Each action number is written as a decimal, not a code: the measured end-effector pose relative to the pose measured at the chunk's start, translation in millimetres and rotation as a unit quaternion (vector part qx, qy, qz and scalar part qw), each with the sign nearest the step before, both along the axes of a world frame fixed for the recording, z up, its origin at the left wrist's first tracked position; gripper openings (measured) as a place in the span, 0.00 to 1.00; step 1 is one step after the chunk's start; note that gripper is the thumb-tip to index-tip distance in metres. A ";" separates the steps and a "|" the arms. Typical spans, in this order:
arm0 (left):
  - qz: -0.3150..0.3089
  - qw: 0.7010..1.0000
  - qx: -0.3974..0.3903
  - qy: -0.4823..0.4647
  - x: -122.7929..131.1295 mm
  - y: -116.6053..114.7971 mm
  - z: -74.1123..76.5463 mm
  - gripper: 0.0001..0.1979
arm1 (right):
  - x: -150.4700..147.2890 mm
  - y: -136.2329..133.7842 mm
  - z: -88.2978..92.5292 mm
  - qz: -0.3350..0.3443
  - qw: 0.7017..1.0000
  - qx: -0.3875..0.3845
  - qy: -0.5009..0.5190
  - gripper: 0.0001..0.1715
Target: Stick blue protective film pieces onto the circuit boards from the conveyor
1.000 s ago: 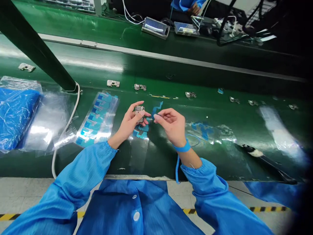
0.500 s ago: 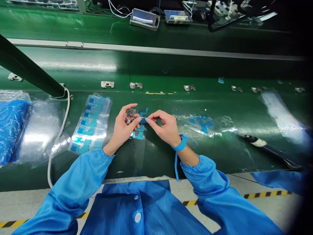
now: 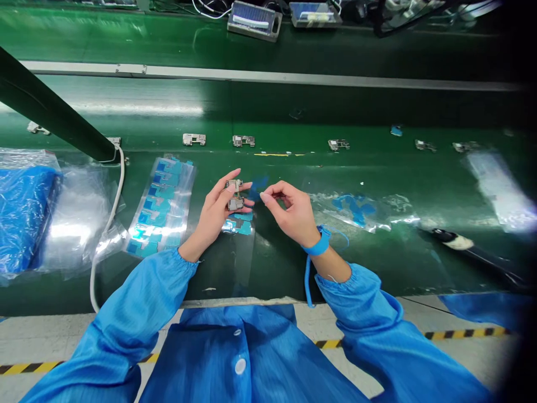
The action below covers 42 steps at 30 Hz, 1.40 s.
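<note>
My left hand [image 3: 216, 211] holds a small metal circuit part [image 3: 234, 193] between thumb and fingers, just above the green belt [image 3: 268, 117]. My right hand [image 3: 289, 211] is closed in a pinch on a blue sticker [image 3: 257, 187], which it holds right beside the part. A blue wrist strap [image 3: 319, 245] with a coiled cord sits on my right wrist. Under my hands lies a clear backing strip with a few blue stickers [image 3: 239, 225].
A clear sheet of blue stickers [image 3: 161, 204] lies left of my hands, with clear and blue plastic bags [image 3: 37, 212] beyond it. Several small metal parts [image 3: 193, 139] line the belt. A used film [image 3: 356, 207] and a black tool [image 3: 457, 242] lie at right. A dark post [image 3: 54, 115] and a white cable [image 3: 113, 207] stand at left.
My hands drew slightly apart and the blue sticker now hangs between them, blurred. The view shifted a little.
</note>
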<state>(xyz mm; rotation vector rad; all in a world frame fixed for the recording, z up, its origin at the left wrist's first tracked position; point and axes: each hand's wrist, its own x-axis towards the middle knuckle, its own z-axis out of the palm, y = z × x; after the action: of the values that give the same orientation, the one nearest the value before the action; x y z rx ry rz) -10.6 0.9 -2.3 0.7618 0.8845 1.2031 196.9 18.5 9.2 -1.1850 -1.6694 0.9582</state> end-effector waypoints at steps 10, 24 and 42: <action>-0.009 0.995 0.041 0.090 -3.9 1.3 -3.6 0.24 | -2.0 -1.1 0.6 0.057 0.978 -0.163 0.117 0.26; -0.074 0.996 -0.033 0.023 -3.8 1.3 7.3 0.17 | -0.3 -5.1 0.0 0.119 0.986 -0.119 0.009 0.23; -0.085 0.994 -0.004 0.075 0.2 -0.9 5.1 0.19 | 0.5 -5.8 -6.3 0.117 0.986 -0.119 0.021 0.20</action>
<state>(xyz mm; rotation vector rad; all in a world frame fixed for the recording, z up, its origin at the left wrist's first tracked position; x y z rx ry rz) -10.4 -0.1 2.9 0.9119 0.9278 1.0009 197.4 12.7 2.9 -1.1293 -1.7215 1.3515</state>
